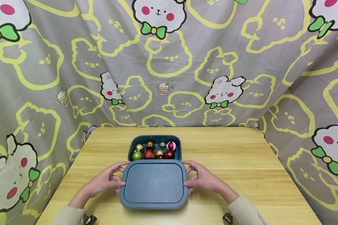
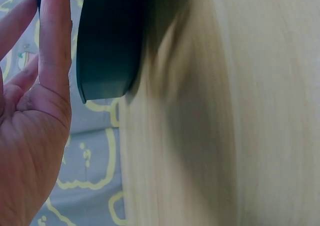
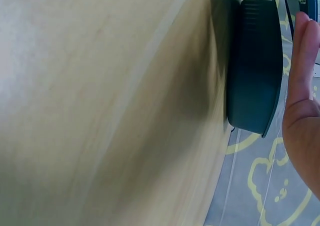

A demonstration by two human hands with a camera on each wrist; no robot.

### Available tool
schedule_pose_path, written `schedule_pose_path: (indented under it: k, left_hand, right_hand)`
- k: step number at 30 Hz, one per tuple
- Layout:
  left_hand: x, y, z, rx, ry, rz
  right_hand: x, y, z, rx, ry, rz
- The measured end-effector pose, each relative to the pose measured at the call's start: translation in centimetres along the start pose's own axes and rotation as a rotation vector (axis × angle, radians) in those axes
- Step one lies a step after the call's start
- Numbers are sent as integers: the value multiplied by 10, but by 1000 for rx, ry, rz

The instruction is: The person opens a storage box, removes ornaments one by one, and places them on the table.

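Note:
A blue-grey rectangular lid [image 1: 155,184] is held by its two short sides, thumbs on top near the edge. My left hand [image 1: 108,178] grips its left side and my right hand [image 1: 200,178] its right side. Just behind the lid stands a dark blue-green box [image 1: 135,140] holding several shiny Christmas baubles [image 1: 148,154] in red, gold, green and copper. The lid hides the box's front edge in the head view. Both wrist views show the outer wall of the box [image 2: 110,46] on the table, with the left hand [image 2: 35,116] and right hand [image 3: 305,96] raised above the tabletop.
The box stands on a light wooden table [image 1: 228,156], towards its far edge. Grey curtains [image 1: 183,62] printed with cartoon animals hang behind the table and along both sides. Dark bands [image 1: 89,219] circle the cuffs of the beige sleeves.

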State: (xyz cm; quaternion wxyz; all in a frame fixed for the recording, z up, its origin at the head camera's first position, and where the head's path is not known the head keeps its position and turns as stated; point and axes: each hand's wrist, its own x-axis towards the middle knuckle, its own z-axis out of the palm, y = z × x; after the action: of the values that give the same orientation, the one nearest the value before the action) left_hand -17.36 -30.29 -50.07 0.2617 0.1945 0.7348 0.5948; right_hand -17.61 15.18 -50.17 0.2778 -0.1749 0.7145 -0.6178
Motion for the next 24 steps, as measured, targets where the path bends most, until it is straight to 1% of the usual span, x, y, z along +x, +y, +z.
schedule_pose_path:
  k: [3, 8, 18, 24]
  left_hand:
    - [-2, -1, 0, 6, -10, -24]
    - [-5, -5, 2, -10, -38, -35]
    - [-8, -13, 3, -10, -84, -18]
    - [-8, -18, 0, -26, -112, -20]
  right_hand:
    - [-1, 1, 2, 5, -13, -2]
    - [-3, 4, 4, -5, -36, 0]
    - [-1, 14, 5, 9, -87, 11]
    - [1, 16, 8, -5, -89, 41]
